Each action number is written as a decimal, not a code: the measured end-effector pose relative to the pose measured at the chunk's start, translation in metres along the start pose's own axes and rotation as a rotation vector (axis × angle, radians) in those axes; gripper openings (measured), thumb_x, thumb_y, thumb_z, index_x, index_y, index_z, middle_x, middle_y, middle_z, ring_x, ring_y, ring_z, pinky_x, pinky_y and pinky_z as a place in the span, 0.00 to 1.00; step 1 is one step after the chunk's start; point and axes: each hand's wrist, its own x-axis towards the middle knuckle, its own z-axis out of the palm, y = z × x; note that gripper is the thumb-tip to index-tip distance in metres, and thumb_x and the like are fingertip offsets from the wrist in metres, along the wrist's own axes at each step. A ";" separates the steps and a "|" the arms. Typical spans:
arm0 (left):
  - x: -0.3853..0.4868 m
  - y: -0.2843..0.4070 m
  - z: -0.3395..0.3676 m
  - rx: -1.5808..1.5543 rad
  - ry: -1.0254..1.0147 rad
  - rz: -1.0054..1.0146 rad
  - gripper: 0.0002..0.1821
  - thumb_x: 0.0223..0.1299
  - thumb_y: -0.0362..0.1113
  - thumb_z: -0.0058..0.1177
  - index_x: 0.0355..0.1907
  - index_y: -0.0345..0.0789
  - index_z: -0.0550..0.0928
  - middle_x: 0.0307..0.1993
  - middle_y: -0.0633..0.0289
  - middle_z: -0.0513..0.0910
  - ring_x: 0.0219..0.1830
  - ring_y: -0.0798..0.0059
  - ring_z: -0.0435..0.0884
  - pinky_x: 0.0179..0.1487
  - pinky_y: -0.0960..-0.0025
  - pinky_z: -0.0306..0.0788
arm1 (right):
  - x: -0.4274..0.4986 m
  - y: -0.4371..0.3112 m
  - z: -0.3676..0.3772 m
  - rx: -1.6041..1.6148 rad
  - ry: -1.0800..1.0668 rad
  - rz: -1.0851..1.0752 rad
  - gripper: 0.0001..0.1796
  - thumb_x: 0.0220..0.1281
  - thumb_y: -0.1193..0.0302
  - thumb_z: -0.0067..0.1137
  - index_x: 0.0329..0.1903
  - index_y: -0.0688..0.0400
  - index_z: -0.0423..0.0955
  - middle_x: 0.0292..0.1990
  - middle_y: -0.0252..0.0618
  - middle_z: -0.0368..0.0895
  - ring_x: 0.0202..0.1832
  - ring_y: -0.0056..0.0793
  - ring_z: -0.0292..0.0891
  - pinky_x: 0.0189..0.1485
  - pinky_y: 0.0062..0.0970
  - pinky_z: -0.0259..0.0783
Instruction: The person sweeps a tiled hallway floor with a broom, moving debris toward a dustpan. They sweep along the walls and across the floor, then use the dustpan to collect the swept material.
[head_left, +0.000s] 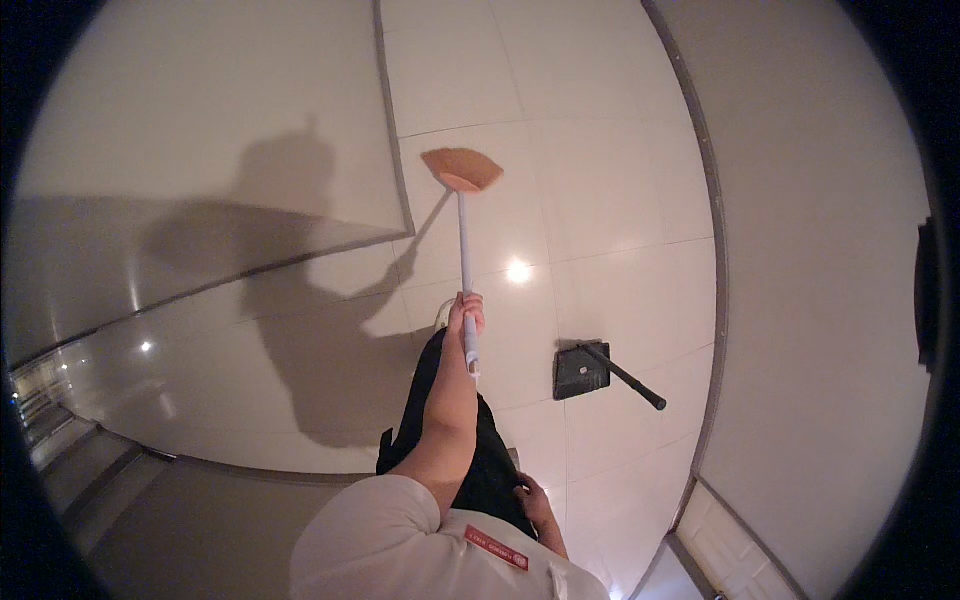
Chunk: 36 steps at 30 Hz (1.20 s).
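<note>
My left hand (468, 313) is closed around the pale handle of a broom (465, 240), near its upper end. The broom's fan-shaped orange-brown head (461, 169) lies ahead on the light tiled floor, close to a wall corner. Low beside the dark trousers hangs my right hand (534, 501); its fingers are partly hidden, and whether they hold anything cannot be told. To the right of the broom, a black dustpan (574, 382) with an upright, tilted black handle (634, 386) rests on the floor. A small pale spot shows on the dustpan.
A wall with dark skirting (409, 217) juts in at the upper left. Another long wall (810, 262) runs along the right side, with a panelled door (739, 536) at the lower right. Steps (97, 465) are at the lower left. A shadow falls across floor and wall.
</note>
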 end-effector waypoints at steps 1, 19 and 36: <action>-0.014 -0.007 -0.007 -0.049 0.007 -0.009 0.08 0.57 0.37 0.43 0.25 0.38 0.66 0.19 0.71 0.64 0.19 0.83 0.64 0.26 0.76 0.65 | 0.000 0.011 -0.006 0.002 0.020 -0.029 0.22 0.54 0.71 0.50 0.54 0.57 0.65 0.45 0.49 0.74 0.46 0.37 0.72 0.48 0.30 0.66; -0.547 0.024 -0.020 -0.051 0.182 0.437 0.11 0.56 0.42 0.46 0.26 0.38 0.65 0.18 0.70 0.65 0.17 0.83 0.64 0.24 0.78 0.66 | 0.032 0.093 -0.071 -0.489 -0.041 -0.250 0.21 0.51 0.71 0.46 0.51 0.58 0.68 0.30 0.46 0.78 0.32 0.31 0.74 0.38 0.27 0.69; -0.461 -0.086 -0.084 0.752 0.616 0.091 0.18 0.58 0.52 0.43 0.25 0.39 0.67 0.12 0.75 0.63 0.08 0.88 0.60 0.08 0.84 0.56 | -0.316 -0.288 0.211 0.034 -1.635 -1.278 0.15 0.51 0.80 0.43 0.44 0.66 0.68 0.33 0.46 0.75 0.34 0.35 0.72 0.37 0.30 0.68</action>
